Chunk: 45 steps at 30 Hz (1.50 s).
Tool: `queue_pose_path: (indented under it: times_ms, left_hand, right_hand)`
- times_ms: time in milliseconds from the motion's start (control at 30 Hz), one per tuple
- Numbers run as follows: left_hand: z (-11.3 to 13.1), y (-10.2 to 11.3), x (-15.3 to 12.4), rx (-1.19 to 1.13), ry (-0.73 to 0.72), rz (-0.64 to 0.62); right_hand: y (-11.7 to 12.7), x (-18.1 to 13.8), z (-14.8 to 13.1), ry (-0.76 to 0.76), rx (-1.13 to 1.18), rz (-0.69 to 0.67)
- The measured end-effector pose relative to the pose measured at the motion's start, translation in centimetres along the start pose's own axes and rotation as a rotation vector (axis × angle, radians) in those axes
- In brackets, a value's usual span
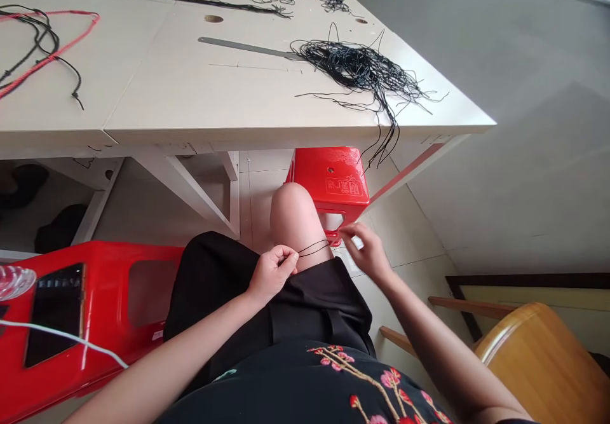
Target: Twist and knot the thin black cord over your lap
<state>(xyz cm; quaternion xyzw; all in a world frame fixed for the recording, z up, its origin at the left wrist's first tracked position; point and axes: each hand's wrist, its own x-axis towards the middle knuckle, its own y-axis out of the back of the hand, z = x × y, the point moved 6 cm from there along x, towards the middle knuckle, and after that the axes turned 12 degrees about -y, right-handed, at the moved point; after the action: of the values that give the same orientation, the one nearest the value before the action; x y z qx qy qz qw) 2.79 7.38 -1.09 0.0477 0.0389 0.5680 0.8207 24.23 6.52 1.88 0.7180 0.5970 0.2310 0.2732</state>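
A short length of thin black cord (313, 248) stretches over my lap just below my knee. My left hand (272, 273) is closed in a pinch on its left end. The cord's right end is pinched in the closed fingers of my right hand (365, 250). Both hands sit low, under the front edge of the white table (204, 93). A tangled heap of black cords (359, 68) lies on the table's right part, with strands hanging over the edge.
A metal ruler (248, 47) lies on the table beside the heap. Red and black cords (42, 42) lie at the far left. A red stool (331, 179) stands under the table. Another red stool (86, 309) at my left carries a phone (54, 313). A wooden chair (538, 354) is at my right.
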Motion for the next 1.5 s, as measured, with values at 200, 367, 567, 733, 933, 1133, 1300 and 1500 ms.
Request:
queue_pose_path:
  times_ms: [200, 367, 567, 733, 933, 1133, 1300, 1500]
  left_hand:
    - [-0.3, -1.0, -0.6, -0.086, 0.077, -0.1]
    - [-0.5, -1.3, -1.2, -0.15, 0.138, -0.119]
    - [-0.6, -0.8, -1.1, -0.106, 0.08, -0.046]
    - [-0.7, -0.7, -1.0, -0.114, 0.059, -0.004]
    - [-0.2, -0.9, -1.2, -0.114, 0.068, -0.009]
    - [-0.7, -0.8, -1.3, -0.123, 0.071, 0.008]
    - [-0.7, -1.2, -0.8, -0.143, 0.045, 0.003]
    - [-0.4, -1.8, -0.2, -0.122, -0.066, -0.064]
  right_hand:
    - [-3.3, -7.5, -2.3, -0.073, -0.022, -0.259]
    - [-2.8, -8.6, -2.3, -0.005, -0.193, -0.165]
    - [-4.6, -6.9, -4.6, 0.459, -0.275, -0.041]
    - [-5.0, -7.1, -3.9, 0.458, -0.281, 0.036]
    - [-4.0, -8.3, -4.1, 0.378, -0.223, 0.167]
    - [-3.4, -8.2, -4.7, 0.338, -0.285, 0.207]
    - [-4.5, -6.5, -6.7, 0.405, -0.443, 0.184]
    - [-6.7, -4.3, -5.9, 0.222, -0.518, 0.108]
